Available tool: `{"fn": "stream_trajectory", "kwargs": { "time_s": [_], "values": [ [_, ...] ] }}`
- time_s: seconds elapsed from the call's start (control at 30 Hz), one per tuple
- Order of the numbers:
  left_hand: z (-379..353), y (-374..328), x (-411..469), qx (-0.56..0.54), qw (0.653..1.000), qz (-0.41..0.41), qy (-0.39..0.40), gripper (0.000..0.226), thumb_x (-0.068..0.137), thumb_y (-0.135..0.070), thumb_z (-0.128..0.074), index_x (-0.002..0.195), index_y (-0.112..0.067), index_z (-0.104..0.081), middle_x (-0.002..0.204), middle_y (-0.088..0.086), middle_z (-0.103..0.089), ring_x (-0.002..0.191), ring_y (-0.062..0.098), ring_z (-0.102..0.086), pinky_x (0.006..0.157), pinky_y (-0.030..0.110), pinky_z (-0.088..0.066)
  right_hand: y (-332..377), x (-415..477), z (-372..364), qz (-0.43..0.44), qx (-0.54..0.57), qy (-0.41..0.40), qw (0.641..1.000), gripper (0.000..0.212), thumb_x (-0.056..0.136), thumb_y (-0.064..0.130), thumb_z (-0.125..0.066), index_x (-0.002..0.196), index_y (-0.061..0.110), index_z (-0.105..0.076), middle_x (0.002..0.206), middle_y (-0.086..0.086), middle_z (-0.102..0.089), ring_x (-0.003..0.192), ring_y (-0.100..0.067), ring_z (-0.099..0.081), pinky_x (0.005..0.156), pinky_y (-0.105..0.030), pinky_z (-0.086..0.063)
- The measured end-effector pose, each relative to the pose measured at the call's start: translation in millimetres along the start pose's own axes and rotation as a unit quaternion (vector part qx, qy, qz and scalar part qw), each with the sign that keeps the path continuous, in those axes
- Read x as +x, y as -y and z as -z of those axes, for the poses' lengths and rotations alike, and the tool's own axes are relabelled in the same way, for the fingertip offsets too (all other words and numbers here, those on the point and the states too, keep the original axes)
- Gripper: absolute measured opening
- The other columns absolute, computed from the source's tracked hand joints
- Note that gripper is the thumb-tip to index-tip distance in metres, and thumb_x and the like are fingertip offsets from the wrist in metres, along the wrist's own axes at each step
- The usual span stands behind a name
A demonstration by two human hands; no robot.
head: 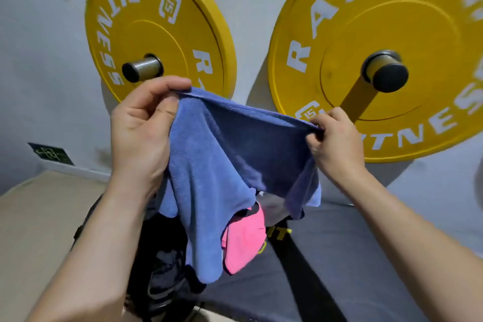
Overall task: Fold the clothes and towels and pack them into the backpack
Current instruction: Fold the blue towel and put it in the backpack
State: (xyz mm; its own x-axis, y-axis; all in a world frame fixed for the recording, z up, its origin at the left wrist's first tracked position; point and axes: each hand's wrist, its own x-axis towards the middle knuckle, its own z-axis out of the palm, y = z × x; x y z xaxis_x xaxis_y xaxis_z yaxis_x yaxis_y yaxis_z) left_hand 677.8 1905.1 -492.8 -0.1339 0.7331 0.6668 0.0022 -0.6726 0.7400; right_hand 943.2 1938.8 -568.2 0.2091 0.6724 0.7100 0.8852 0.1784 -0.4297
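The blue towel is held stretched by its top edge, pinched between the left hand and right hand, hanging lengthwise above the backpack.

A white wall is filling the back here, and two yellow weight plates are hanging on it, the left plate and the right plate, each sitting on a steel peg capped in black. Soft shadows are falling behind them. Low left, a green sign is showing above a white skirting board, a beige surface is stretching below, a dark grey pad lying to the right
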Motion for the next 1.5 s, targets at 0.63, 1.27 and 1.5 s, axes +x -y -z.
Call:
{"fn": "stream_trajectory", "kwargs": {
  "time_s": [0.63, 1.27, 1.5],
  "values": [
    [-27.9, -132.2, -74.0, -0.188, 0.928, 0.127, 0.297, 0.012, 0.061, -0.030, -0.075, 0.072, -0.024, -0.076, 0.065, -0.007, -0.070, 0.054, 0.003, -0.064, 0.053, 0.013, -0.051, -49.2, -104.8, 339.4, -0.127, -0.151, -0.012, 0.980, 0.025, 0.091, 0.007, -0.050, 0.107, 0.015, -0.068, 0.107, -0.012, -0.069, 0.101, -0.037, -0.059, 0.072, -0.035, -0.041],
    [-108.7, 218.1, -118.5, 0.487, 0.766, 0.170, 0.384, 0.023, 0.092, -0.021, -0.057, 0.077, -0.038, -0.059, 0.085, -0.001, -0.069, 0.086, 0.027, -0.063, 0.069, 0.033, -0.044, -276.9, -153.7, 98.5, -0.311, -0.151, 0.278, 0.896, 0.016, 0.092, 0.019, -0.052, 0.091, 0.022, -0.068, 0.097, -0.005, -0.070, 0.097, -0.031, -0.061, 0.069, -0.032, -0.038],
    [-111.7, 296.3, -141.5, 0.563, 0.704, 0.004, 0.433, 0.019, 0.094, -0.048, -0.041, 0.104, -0.034, -0.050, 0.090, -0.002, -0.061, 0.085, 0.027, -0.060, 0.061, 0.036, -0.045, -321.9, -176.2, 28.9, -0.311, -0.196, 0.256, 0.894, 0.021, 0.095, 0.023, -0.044, 0.091, 0.020, -0.065, 0.092, -0.006, -0.065, 0.089, -0.031, -0.056, 0.068, -0.035, -0.046]
  ]
}}
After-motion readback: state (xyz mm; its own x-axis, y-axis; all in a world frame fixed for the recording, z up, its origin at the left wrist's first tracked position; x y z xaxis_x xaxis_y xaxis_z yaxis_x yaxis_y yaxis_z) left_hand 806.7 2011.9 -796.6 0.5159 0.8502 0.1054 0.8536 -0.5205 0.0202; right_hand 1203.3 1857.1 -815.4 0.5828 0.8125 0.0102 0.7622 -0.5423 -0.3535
